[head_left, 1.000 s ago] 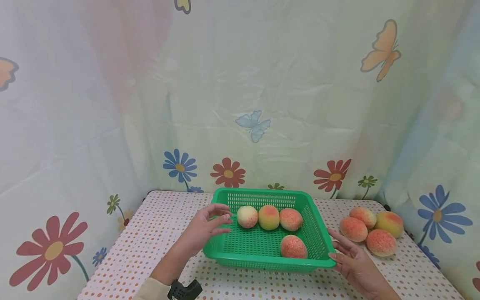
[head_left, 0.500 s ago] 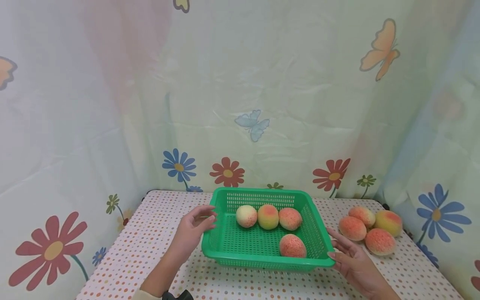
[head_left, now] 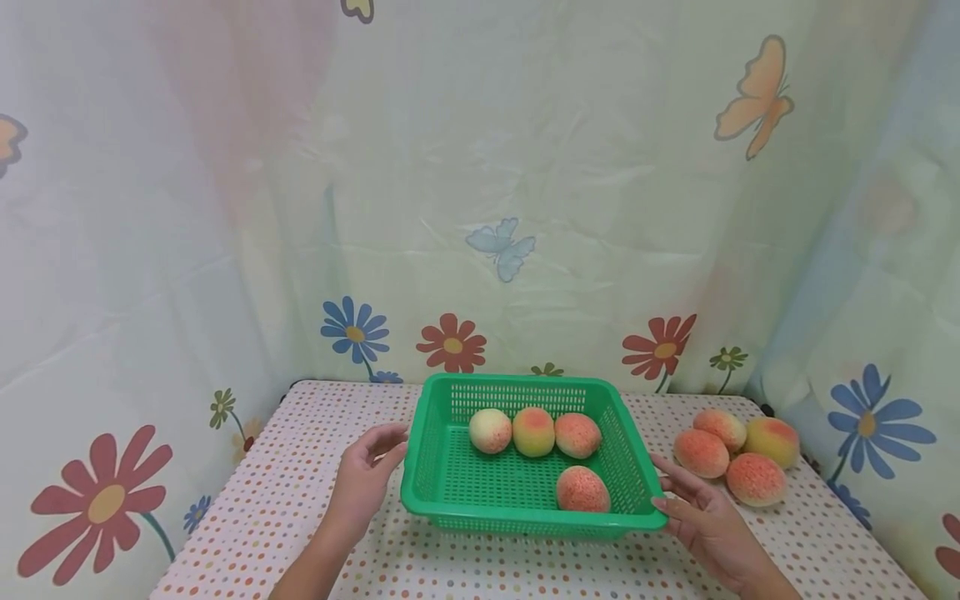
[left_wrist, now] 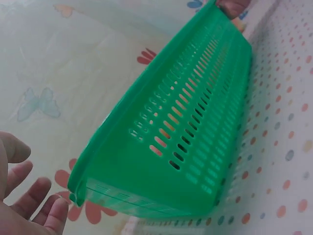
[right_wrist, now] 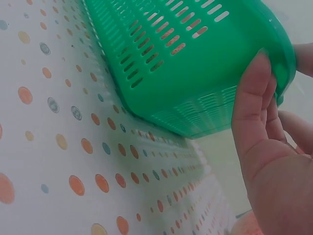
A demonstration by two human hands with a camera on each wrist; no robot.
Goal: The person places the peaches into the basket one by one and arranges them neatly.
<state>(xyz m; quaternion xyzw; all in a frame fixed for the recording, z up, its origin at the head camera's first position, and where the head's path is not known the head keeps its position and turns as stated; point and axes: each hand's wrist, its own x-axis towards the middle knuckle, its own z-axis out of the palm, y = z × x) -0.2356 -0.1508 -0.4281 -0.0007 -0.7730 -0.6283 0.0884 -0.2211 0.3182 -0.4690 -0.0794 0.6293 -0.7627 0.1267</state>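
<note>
A green plastic basket (head_left: 517, 520) with slotted walls stands on the table. Inside it, a pale peach (head_left: 491, 431), a yellow-red peach (head_left: 534, 432) and a pink-speckled peach (head_left: 577, 436) form a row, with another speckled peach (head_left: 582, 490) near the front right. At the basket's left side is my left hand (head_left: 365, 475), its fingers loosely bent; the left wrist view shows the fingertips (left_wrist: 57, 215) just short of the rim. My right hand (head_left: 708, 529) holds the front right corner, thumb against the outer wall and the other fingers along the right side.
Several more peaches (head_left: 756, 480) lie grouped on the table to the right of the basket. The tabletop (head_left: 247, 533) has a dotted cover. A curtain (head_left: 562, 183) printed with flowers and butterflies hangs behind and on both sides.
My left hand has drawn back leftward from over the basket's left rim to just outside it. My right hand has stayed at the right corner, and the peaches lie as before.
</note>
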